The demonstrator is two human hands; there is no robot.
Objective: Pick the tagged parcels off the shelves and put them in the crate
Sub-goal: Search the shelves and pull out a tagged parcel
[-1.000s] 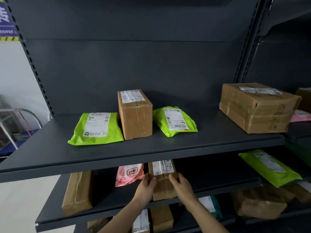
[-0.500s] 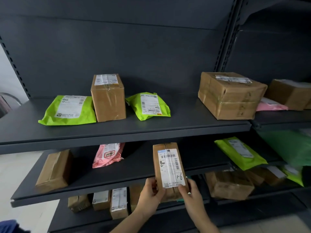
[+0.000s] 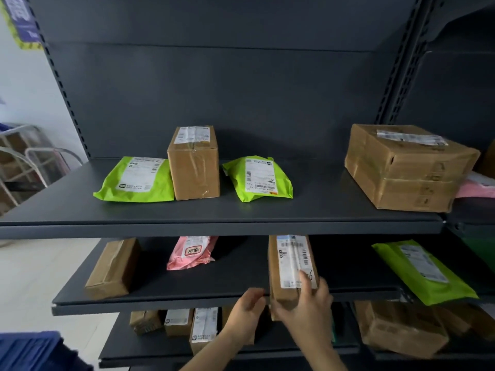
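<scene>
Open dark board along the near edge of the middle shelf (image 3: 214, 287), left of the narrow brown parcel (image 3: 290, 266). Blue crate corner (image 3: 29, 349) at near left, contents unseen. Parcel upright at the shelf lip, long axis near to far, label up. Right hand (image 3: 308, 303) clasped round its near end; left hand (image 3: 247, 307) loosely open just beside it.

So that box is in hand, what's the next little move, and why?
Probably swing the box down and left toward the blue crate. The right hand grips its lower end and it looks clear of the middle shelf; the left hand is open beside it and could steady it. The crate shows only at the lower-left corner.
</scene>
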